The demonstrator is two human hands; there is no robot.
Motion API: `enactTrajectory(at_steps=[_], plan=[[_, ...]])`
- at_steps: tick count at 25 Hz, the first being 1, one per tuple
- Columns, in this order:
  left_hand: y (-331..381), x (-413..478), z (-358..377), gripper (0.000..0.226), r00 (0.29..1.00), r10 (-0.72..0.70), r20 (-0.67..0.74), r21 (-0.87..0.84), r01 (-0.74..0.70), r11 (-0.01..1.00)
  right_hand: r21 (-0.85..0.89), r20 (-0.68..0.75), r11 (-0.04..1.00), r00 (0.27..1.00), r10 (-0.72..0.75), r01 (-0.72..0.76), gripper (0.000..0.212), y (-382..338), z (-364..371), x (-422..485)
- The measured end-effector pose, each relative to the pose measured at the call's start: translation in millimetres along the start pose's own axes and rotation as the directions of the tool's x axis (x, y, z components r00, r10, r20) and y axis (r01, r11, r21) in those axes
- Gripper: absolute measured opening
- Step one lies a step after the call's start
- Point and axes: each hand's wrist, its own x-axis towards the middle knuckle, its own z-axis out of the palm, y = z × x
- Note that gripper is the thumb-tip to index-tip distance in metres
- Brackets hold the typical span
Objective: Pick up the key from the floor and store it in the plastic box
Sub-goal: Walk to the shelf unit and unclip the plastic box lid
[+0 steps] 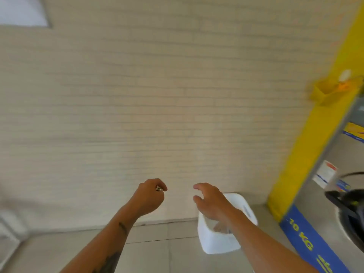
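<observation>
the key (158, 188) is pinched in the left hand (150, 196), left of the plastic box (216, 243); the right hand (211, 201), open and empty, is held above that box.

Bright, even daylight; strong motion blur; wide-angle bending at edges.

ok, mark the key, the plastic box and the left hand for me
key (158, 188): head view, on the small metal bit showing between the fingertips.
plastic box (215, 244): head view, on its white front wall.
left hand (150, 196): head view, on the back of the closed hand.
</observation>
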Motion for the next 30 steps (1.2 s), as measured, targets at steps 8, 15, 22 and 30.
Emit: enactTrajectory(at_steps=[8,15,22,30], plan=[[-195.3,-60.5,-197.8,0.032,0.953,-0.227,-0.202,-0.185,0.191,0.964,0.117,0.198,0.977,0.960,-0.200,0.180,0.043,-239.8,156.2,55.2],[-306.5,-99.0,-320.5,0.029,0.837,-0.410,-0.362,-0.294,0.315,0.902,0.148,0.344,0.934,0.868,-0.357,0.326,0.040,-401.0,268.3,95.6],[-398.9,-101.4,-432.8,0.027,0.678,-0.573,-0.460,-0.368,0.441,0.819,0.243,0.443,0.842,0.717,-0.539,0.482,0.037,-545.2,361.0,174.1],[-472.2,-94.4,-560.2,0.024,0.442,-0.688,-0.575,-0.494,0.483,0.723,0.350,0.533,0.732,0.518,-0.669,0.585,0.041,-707.5,443.2,259.7]])
